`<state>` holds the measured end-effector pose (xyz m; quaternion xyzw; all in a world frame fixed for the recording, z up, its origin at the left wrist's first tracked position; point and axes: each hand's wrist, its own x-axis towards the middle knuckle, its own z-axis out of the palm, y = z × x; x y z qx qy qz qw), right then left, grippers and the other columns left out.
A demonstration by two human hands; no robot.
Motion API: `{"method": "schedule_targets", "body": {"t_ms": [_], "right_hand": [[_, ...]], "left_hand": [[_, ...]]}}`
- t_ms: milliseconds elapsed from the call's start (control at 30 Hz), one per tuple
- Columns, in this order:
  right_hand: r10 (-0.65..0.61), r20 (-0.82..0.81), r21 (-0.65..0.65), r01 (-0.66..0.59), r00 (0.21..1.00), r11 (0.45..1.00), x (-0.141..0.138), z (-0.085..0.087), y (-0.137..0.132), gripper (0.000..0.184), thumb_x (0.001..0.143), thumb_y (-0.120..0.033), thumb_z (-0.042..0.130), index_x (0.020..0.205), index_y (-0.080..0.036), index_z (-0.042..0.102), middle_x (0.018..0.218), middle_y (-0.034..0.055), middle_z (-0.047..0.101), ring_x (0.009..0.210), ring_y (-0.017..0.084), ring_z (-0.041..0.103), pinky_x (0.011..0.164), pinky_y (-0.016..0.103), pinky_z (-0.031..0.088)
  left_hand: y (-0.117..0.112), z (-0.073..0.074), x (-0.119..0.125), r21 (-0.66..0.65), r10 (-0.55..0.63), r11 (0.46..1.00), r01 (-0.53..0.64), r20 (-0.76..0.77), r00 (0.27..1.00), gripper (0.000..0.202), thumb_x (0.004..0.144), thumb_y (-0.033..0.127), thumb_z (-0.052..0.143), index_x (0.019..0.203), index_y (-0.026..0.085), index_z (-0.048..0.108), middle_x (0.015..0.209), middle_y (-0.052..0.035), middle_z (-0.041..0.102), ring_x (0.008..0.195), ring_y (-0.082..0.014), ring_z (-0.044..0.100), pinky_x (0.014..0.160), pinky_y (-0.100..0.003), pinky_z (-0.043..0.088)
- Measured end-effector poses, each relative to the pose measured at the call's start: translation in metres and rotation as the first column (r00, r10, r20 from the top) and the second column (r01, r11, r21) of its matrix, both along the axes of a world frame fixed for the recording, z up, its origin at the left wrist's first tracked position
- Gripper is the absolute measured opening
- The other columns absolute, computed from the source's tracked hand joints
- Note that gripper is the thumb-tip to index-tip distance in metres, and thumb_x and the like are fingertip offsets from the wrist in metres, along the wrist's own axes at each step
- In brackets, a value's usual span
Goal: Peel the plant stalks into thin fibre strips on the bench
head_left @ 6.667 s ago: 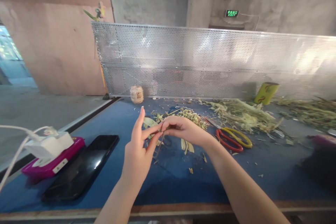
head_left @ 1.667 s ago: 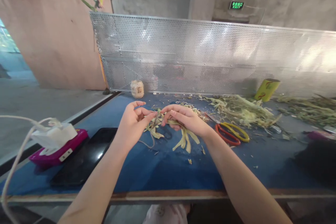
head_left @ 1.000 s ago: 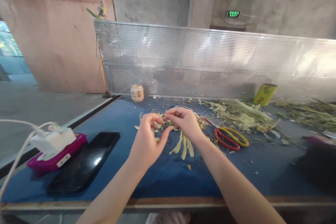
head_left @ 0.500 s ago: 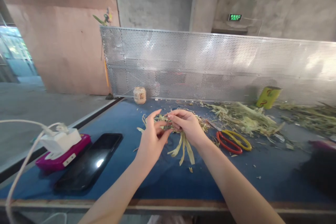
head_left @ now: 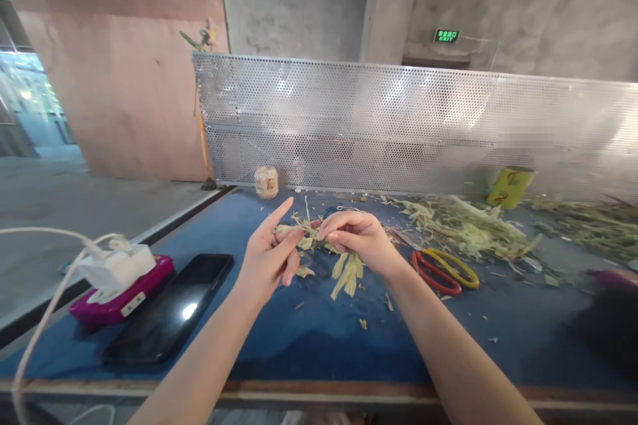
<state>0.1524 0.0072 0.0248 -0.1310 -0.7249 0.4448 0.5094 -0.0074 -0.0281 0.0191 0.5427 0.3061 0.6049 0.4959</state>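
Both hands meet over the middle of the blue table (head_left: 309,339). My left hand (head_left: 266,255) pinches pale dried leaf strips (head_left: 346,272) between thumb and middle fingers, its index finger pointing up. My right hand (head_left: 356,242) is curled round the same small bundle from the right, and loose strip ends hang below it. Red and yellow scissors (head_left: 443,269) lie just right of my right wrist.
A black phone (head_left: 172,309) and a pink box with a white charger (head_left: 119,275) lie at the left. A heap of dried leaves (head_left: 463,226), a yellow-green cup (head_left: 508,187) and a small twine roll (head_left: 266,181) sit before the perforated metal screen (head_left: 399,126).
Over the last seconds the hands kept working the strips together. Since half a second ago my left index finger has lifted straight and the bundle sits slightly lower.
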Motion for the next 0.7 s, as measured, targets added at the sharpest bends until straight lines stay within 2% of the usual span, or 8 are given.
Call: {"method": "schedule_targets", "body": {"t_ms": [100, 167, 300, 367, 400, 467, 567, 700], "right_hand": [[-0.082, 0.175, 0.137, 0.058, 0.981, 0.989, 0.003, 0.005, -0.003, 0.005, 0.073, -0.020, 0.060, 0.071, -0.019, 0.065, 0.075, 0.0018, 0.061, 0.066, 0.010, 0.052, 0.060, 0.024, 0.042], [-0.122, 0.208, 0.165, 0.088, 0.971, 0.982, 0.005, 0.005, -0.002, 0.005, 0.073, -0.020, 0.059, 0.071, -0.019, 0.063, 0.076, 0.0016, 0.060, 0.069, 0.010, 0.053, 0.061, 0.023, 0.042], [-0.078, 0.062, 0.023, 0.077, 0.995, 0.997, 0.008, 0.000, 0.003, 0.006, 0.074, -0.020, 0.058, 0.070, -0.019, 0.056, 0.077, -0.0015, 0.056, 0.046, 0.003, 0.040, 0.041, 0.018, 0.033], [-0.049, 0.019, -0.005, 0.049, 0.999, 0.999, 0.009, -0.002, 0.005, 0.006, 0.075, -0.021, 0.058, 0.070, -0.019, 0.054, 0.078, -0.0022, 0.055, 0.043, 0.002, 0.037, 0.038, 0.018, 0.030], [-0.068, 0.034, 0.017, 0.067, 0.997, 0.998, 0.008, -0.002, 0.005, 0.006, 0.075, -0.021, 0.058, 0.070, -0.019, 0.055, 0.078, -0.0021, 0.056, 0.045, 0.003, 0.040, 0.040, 0.018, 0.032], [-0.169, 0.121, 0.110, 0.156, 0.978, 0.982, 0.007, -0.001, 0.004, 0.005, 0.074, -0.020, 0.059, 0.069, -0.019, 0.058, 0.076, -0.0010, 0.058, 0.056, 0.006, 0.049, 0.048, 0.019, 0.039], [-0.356, 0.236, 0.240, 0.301, 0.904, 0.923, 0.006, 0.001, 0.003, 0.006, 0.073, -0.019, 0.059, 0.070, -0.019, 0.064, 0.075, 0.0012, 0.062, 0.070, 0.011, 0.057, 0.061, 0.023, 0.044], [-0.499, 0.313, 0.364, 0.384, 0.808, 0.849, 0.005, -0.001, 0.006, 0.009, 0.073, -0.017, 0.059, 0.075, -0.020, 0.068, 0.076, 0.0022, 0.066, 0.072, 0.013, 0.059, 0.067, 0.025, 0.046]], "left_hand": [[0.001, -0.002, -0.001, 0.024, 0.102, 0.995, -0.101, -0.049, 0.994, 0.072, 0.073, 0.025, 0.059, 0.135, 0.020, 0.022, 0.031, 0.0098, 0.044, 0.021, -0.0045, 0.031, 0.030, -0.017, 0.021], [0.001, -0.003, -0.001, 0.042, 0.137, 0.990, -0.134, -0.071, 0.988, 0.077, 0.073, 0.024, 0.059, 0.136, 0.021, 0.017, 0.039, 0.0063, 0.053, 0.021, -0.0043, 0.033, 0.029, -0.018, 0.023], [0.002, -0.003, 0.000, 0.039, 0.105, 0.994, -0.103, -0.057, 0.993, 0.084, 0.073, 0.024, 0.059, 0.137, 0.027, 0.005, 0.061, -0.0003, 0.065, 0.022, -0.0020, 0.034, 0.028, -0.017, 0.024], [0.003, -0.002, 0.000, 0.027, 0.080, 0.997, -0.079, -0.051, 0.995, 0.085, 0.072, 0.023, 0.060, 0.137, 0.027, 0.004, 0.065, -0.0011, 0.066, 0.023, -0.0010, 0.033, 0.030, -0.017, 0.025], [0.004, -0.002, -0.001, 0.026, 0.083, 0.996, -0.082, -0.055, 0.995, 0.085, 0.072, 0.023, 0.060, 0.137, 0.027, 0.004, 0.064, -0.0009, 0.065, 0.023, -0.0009, 0.033, 0.030, -0.017, 0.025], [0.006, -0.002, -0.002, 0.032, 0.128, 0.992, -0.126, -0.076, 0.989, 0.082, 0.073, 0.024, 0.059, 0.136, 0.025, 0.006, 0.062, -0.0002, 0.064, 0.024, -0.0012, 0.034, 0.030, -0.016, 0.026], [0.008, -0.005, -0.002, 0.040, 0.216, 0.976, -0.212, -0.153, 0.964, 0.079, 0.075, 0.026, 0.055, 0.136, 0.023, 0.005, 0.065, -0.0011, 0.065, 0.024, -0.0030, 0.036, 0.029, -0.018, 0.029], [0.005, -0.012, -0.001, 0.112, 0.267, 0.963, -0.243, -0.351, 0.897, 0.079, 0.077, 0.029, 0.051, 0.136, 0.025, -0.001, 0.077, -0.0034, 0.067, 0.028, -0.0069, 0.043, 0.033, -0.022, 0.038]]}}
